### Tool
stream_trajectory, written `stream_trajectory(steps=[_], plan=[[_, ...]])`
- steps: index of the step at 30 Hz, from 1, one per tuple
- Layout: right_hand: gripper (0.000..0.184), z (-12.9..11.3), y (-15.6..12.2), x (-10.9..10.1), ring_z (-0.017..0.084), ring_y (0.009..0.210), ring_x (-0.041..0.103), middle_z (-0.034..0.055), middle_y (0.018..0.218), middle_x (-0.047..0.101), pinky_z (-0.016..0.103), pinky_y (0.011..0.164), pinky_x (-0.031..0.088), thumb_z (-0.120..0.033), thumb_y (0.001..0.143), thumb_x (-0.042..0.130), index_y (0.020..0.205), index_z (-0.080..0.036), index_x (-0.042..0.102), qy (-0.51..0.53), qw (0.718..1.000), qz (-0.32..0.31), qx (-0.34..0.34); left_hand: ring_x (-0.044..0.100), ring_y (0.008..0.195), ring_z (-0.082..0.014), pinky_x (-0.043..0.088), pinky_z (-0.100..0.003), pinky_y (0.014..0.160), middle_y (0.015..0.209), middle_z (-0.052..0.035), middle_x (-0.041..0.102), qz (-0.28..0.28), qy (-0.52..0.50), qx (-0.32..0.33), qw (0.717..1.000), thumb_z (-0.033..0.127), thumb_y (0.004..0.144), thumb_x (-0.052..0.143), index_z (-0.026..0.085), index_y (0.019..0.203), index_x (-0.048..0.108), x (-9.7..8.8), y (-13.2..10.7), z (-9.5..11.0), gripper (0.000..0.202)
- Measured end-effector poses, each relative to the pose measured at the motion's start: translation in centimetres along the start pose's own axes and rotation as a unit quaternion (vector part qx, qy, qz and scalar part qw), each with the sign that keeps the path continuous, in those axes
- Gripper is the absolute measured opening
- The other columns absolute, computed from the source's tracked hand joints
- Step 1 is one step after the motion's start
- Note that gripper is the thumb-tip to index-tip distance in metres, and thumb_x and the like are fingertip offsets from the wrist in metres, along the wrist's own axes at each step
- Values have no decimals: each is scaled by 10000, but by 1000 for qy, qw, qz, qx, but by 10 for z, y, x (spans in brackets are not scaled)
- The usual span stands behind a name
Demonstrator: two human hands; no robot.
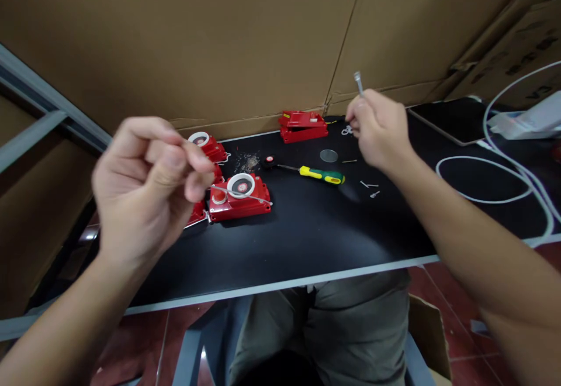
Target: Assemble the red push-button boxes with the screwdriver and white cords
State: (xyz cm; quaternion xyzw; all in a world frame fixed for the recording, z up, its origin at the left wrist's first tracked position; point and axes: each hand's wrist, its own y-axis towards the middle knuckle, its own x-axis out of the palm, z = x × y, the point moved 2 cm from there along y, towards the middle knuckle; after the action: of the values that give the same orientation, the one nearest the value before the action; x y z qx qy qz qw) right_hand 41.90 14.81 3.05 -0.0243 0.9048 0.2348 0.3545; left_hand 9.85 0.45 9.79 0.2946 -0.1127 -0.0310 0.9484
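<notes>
My left hand (144, 187) is raised at the left with thumb and fingertips pinched together. What it grips, if anything, is too small to make out. Just past its fingers a thin metal rod (258, 199) crosses the front red alarm box (241, 209); whether the rod touches my fingers I cannot tell. The box carries a white ring (241, 185) around a round label, and a red lamp (219, 196). Higher up, my right hand (381, 128) is closed around a slim metal rod with a wider head (358, 82), its head pointing up.
More red boxes (210, 147) sit behind my left hand. A green-and-yellow-handled ratchet (322, 175), a clear disc (328, 155), loose screws (370, 185) and debris (248, 162) lie on the black table (298, 245). Farther back are another red box (303, 127), a tablet (449, 118) and white cable (482, 200).
</notes>
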Motion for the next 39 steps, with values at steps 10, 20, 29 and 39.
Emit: stream_trajectory(steps=[10, 20, 29, 39], plan=[[424, -50, -40, 35, 172, 600, 479, -20, 683, 547, 353, 698, 404, -539, 1149, 409, 889, -256, 589, 73, 985, -83, -130, 457, 525, -71, 414, -209, 513, 759, -18, 814, -46, 0, -99, 994, 333, 990, 933, 215, 1038, 827, -6, -20, -41, 165], [378, -70, -60, 88, 126, 544, 278, -83, 669, 361, 301, 523, 256, -575, 1189, 497, 1003, -258, 584, 394, 907, -140, -55, 742, 741, -136, 572, -228, 673, 878, -48, 846, -150, 57, -189, 969, 302, 1085, 805, 197, 1123, 729, -10, -44, -51, 135], [242, -73, -87, 75, 122, 593, 467, -45, 733, 547, 308, 595, 385, -351, 1219, 468, 1081, -237, 630, 310, 921, -155, -176, 804, 726, -158, 672, -254, 692, 919, -67, 891, -105, -7, -247, 963, 283, 1015, 892, 187, 1036, 720, -4, -48, -63, 199], [179, -82, -85, 66, 71, 736, 690, 10, 930, 787, 185, 722, 519, -156, 1166, 504, 1117, -164, 676, 186, 920, -152, -309, 830, 782, -129, 684, -179, 722, 924, -47, 897, -106, 8, -228, 968, 183, 1017, 875, 157, 981, 772, -1, -49, -57, 111]])
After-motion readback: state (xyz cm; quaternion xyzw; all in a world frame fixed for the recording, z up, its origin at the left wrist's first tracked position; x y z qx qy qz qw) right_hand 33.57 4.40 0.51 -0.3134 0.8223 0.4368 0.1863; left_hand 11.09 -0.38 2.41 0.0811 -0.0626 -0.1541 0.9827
